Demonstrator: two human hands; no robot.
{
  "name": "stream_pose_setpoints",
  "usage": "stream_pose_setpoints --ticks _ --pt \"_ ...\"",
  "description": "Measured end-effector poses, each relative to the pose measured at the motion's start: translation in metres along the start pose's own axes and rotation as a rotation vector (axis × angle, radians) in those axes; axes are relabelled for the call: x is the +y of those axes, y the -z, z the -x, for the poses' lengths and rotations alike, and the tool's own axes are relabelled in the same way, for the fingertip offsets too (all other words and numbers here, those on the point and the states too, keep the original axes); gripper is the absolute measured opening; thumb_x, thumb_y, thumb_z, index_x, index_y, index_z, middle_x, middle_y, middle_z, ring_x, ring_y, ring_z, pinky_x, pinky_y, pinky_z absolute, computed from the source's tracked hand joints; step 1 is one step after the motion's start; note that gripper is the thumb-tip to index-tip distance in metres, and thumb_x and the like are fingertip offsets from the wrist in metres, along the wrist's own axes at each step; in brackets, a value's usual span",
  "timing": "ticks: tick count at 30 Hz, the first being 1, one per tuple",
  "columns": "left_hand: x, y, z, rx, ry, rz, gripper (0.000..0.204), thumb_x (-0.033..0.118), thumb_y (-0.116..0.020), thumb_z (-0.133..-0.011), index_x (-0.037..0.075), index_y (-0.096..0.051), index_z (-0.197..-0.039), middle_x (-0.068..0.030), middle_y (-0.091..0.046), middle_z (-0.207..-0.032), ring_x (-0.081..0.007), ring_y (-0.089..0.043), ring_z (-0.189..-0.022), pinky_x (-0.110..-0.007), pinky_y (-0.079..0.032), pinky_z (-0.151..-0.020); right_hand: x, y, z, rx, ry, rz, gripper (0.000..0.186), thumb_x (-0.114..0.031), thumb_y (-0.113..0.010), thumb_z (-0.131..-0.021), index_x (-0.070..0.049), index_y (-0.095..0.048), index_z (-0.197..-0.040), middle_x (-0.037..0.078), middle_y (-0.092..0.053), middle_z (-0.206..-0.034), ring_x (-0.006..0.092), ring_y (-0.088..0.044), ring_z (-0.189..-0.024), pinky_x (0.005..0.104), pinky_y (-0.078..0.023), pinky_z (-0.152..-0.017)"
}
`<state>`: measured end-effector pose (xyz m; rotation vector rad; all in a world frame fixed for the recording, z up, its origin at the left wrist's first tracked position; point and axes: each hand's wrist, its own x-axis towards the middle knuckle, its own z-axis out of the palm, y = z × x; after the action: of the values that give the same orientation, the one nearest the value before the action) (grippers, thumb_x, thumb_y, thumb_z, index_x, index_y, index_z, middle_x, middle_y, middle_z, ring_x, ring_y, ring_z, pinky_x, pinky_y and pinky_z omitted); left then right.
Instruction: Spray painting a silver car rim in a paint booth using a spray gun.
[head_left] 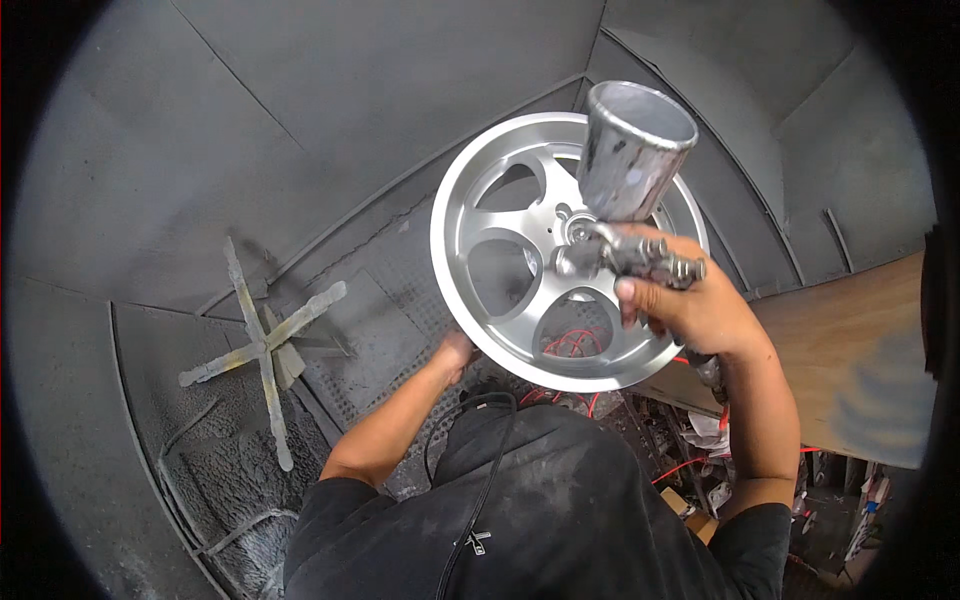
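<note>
A silver five-spoke wheel rim (472, 205) faces me in the upper middle. My right hand (690, 305) is closed on a metal spray gun (645, 258), held in front of the wheel, with a paint-streaked cup (630, 150) upright on top. A red hose shows below that hand. My left hand (452, 355) is closed at the wheel's lower left edge, its fingers partly hidden, so I cannot make out exactly what it grips.
Grey panelled walls (360, 80) surround me. A paint-crusted cross-shaped stand (300, 320) is at the left. A wooden board (830, 360) is at the right, with clutter and red hoses (680, 468) beneath. A black cable (490, 470) hangs over my dark shirt.
</note>
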<state>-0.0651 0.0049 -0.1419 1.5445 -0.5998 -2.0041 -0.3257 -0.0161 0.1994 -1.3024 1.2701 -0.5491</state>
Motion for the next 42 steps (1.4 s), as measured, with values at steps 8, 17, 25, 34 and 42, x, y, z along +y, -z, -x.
stream_pose_setpoints --ticks 8,17,25,34,42 --pt "-0.059 -0.006 0.008 -0.109 -0.035 -0.403 0.033 0.021 -0.044 -0.096 0.002 -0.058 -0.118 -0.0098 -0.062 -0.105 -0.0189 -0.056 -0.087 -0.033 -0.048 -0.077 0.003 -0.007 -0.020 0.152 0.194 0.050 0.039 -0.013 -0.066 -0.089 0.000 -0.056 -0.124 0.001 -0.061 -0.083 0.0067 -0.053 -0.068 0.0240 -0.046 -0.061" --pt "-0.054 0.007 0.009 -0.251 -0.005 -0.726 0.056 0.009 -0.053 -0.083 -0.007 -0.043 -0.136 -0.0265 -0.054 -0.129 -0.0341 -0.051 -0.121 -0.036 -0.038 -0.102 0.015 0.013 -0.042 0.355 0.262 0.093 0.038 -0.013 -0.067 -0.088 -0.001 -0.057 -0.123 0.003 -0.062 -0.080 0.0089 -0.055 -0.064 0.0241 -0.046 -0.058" --pt "-0.018 0.014 -0.011 0.085 -0.086 0.009 0.036 0.005 -0.047 -0.090 -0.006 -0.051 -0.125 -0.0177 -0.062 -0.116 -0.0286 -0.061 -0.105 -0.038 -0.051 -0.086 0.025 0.014 -0.019 0.257 0.139 0.063 0.042 -0.013 -0.068 -0.087 -0.002 -0.056 -0.125 0.002 -0.062 -0.081 0.0089 -0.055 -0.064 0.0244 -0.046 -0.057" --pt "0.009 -0.023 0.022 0.053 -0.015 -0.078 0.040 0.014 -0.039 -0.098 -0.004 -0.040 -0.135 -0.0155 -0.059 -0.123 -0.0250 -0.059 -0.109 -0.040 -0.052 -0.086 0.020 0.000 -0.005 0.176 0.180 0.000 0.041 -0.014 -0.068 -0.088 0.000 -0.056 -0.125 0.003 -0.062 -0.083 0.0068 -0.055 -0.067 0.0226 -0.045 -0.058" --pt "-0.065 0.011 -0.002 -0.159 0.068 -0.441 0.049 -0.001 -0.045 -0.088 -0.002 -0.039 -0.136 -0.0150 -0.061 -0.112 -0.0232 -0.060 -0.096 -0.031 -0.052 -0.074 0.033 0.018 -0.018 0.415 0.284 0.096 0.040 -0.013 -0.068 -0.088 0.000 -0.056 -0.124 0.003 -0.060 -0.078 0.0086 -0.055 -0.064 0.0247 -0.047 -0.060"
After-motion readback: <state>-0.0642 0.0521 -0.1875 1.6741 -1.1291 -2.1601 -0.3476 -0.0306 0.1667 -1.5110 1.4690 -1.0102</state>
